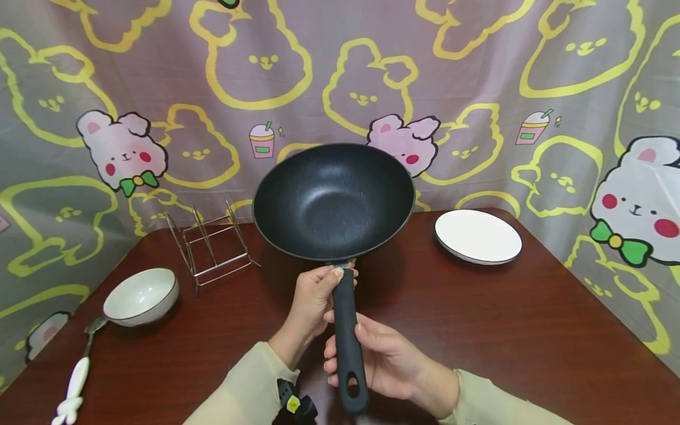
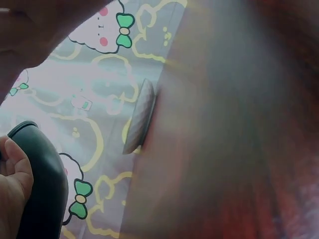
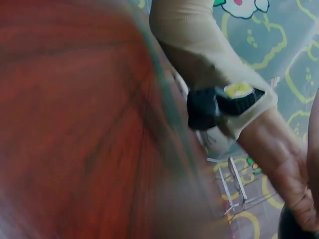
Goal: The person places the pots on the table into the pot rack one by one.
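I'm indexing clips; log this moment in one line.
left hand: grips handle near pan; right hand: holds handle lower; pan: raised, tilted; plate: on table

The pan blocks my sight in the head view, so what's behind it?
Around the pan, patterned curtain shows above and reddish-brown table below; whatever its body covers is hidden.

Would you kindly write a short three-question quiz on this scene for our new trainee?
1. True or false: in the head view, the bowl is right of the plate.
2. Which hand holds the handle nearer the pan? A: right; B: left; C: neither.
3. In the head view, what shows between the bowl and the pan?

Key:
1. False; the bowl is left of the plate.
2. B; the left hand is nearer, the right hand lower down.
3. A wire rack.
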A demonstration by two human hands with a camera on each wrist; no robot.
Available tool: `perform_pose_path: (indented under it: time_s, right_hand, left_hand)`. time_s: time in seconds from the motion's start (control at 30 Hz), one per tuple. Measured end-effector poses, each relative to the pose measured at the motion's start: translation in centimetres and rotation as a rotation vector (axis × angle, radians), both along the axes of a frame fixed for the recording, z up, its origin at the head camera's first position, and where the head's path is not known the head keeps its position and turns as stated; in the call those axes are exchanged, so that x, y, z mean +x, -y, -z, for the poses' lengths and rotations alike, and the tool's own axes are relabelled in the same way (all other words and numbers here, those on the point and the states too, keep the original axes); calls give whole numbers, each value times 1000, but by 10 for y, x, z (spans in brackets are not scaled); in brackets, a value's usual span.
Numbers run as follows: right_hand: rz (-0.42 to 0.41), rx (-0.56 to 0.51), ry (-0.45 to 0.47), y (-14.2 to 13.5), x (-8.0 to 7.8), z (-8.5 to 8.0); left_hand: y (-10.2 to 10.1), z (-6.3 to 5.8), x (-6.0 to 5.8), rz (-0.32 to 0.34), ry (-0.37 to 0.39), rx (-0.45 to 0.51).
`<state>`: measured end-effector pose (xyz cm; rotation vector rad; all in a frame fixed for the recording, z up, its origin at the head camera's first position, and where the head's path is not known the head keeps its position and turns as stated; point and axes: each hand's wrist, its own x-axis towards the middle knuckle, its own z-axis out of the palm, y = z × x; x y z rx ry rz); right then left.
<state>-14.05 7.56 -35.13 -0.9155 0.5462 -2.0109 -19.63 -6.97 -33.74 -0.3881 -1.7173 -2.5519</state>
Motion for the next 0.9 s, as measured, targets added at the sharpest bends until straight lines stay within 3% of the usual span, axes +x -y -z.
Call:
perform_pose_path:
  time_s: [0.47, 0.7, 0.9]
  right_hand:
    - [-245, -5, -144, 8, -36, 6]
    - [-292, 31, -208, 14, -50, 6]
    - [-307, 55, -264, 19, -62, 7]
  left_hand:
    - [5, -5, -1, -21, -49, 23]
    - [13, -3, -6, 10, -67, 22]
    - [22, -3, -14, 78, -43, 78]
